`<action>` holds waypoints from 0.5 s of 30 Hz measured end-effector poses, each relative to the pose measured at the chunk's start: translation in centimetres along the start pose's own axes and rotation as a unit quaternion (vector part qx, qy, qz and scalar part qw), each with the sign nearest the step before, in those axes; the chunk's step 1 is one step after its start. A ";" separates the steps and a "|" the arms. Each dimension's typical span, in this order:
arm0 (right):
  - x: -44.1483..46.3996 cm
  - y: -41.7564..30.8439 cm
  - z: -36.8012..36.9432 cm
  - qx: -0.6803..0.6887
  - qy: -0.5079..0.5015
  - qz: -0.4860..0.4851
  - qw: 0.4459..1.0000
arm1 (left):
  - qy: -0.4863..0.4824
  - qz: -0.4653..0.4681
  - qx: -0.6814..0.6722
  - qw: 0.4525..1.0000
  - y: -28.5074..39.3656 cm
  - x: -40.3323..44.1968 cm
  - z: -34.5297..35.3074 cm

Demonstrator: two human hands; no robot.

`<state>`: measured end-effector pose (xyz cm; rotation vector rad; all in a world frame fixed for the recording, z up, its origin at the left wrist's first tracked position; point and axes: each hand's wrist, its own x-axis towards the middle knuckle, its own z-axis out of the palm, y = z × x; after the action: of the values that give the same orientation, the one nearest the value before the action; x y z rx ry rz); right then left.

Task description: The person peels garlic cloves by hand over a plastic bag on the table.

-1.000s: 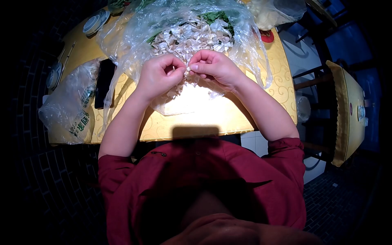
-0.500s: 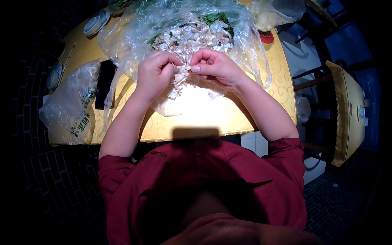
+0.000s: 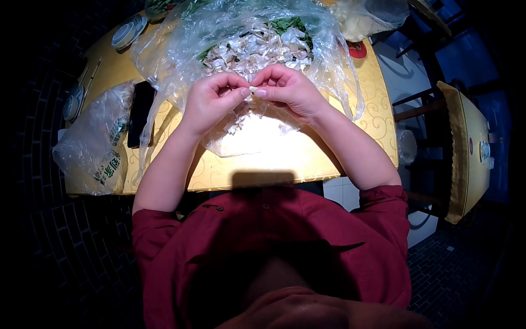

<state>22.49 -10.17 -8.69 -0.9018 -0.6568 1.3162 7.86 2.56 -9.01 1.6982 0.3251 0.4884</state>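
Observation:
Between my two hands is a small pale garlic clove, pinched at the fingertips. My left hand has its thumb and forefinger closed at the clove's left side. My right hand grips the clove from the right with thumb and bent fingers. Just beyond the hands lies a heap of papery garlic skins on a clear plastic bag. Green leaves show behind the heap. More skin scraps lie below my hands in bright light.
A dark phone and a printed plastic bag lie on the left of the yellow tablecloth. Stacked bowls stand at back left. A pale plastic bag and a red object are at back right.
My left thumb has moved up and right to meet the right fingertips, and the pale clove now shows between them. The hands have risen slightly off the scraps.

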 end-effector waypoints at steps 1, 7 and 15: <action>0.0 0.0 0.1 -0.003 0.009 0.004 1.000 | -0.003 -0.016 -0.026 1.000 0.1 -0.1 0.1; 0.2 0.4 -0.6 -0.038 -0.029 -0.027 0.998 | -0.028 -0.092 -0.098 0.991 1.5 -0.3 -0.1; 0.3 0.5 -0.6 -0.092 -0.028 -0.040 0.995 | -0.047 -0.108 -0.153 0.981 1.4 -0.3 -0.3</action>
<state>22.82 -10.02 -9.45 -0.9799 -0.8613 1.2266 7.38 2.41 -7.68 1.3631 0.3427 0.2802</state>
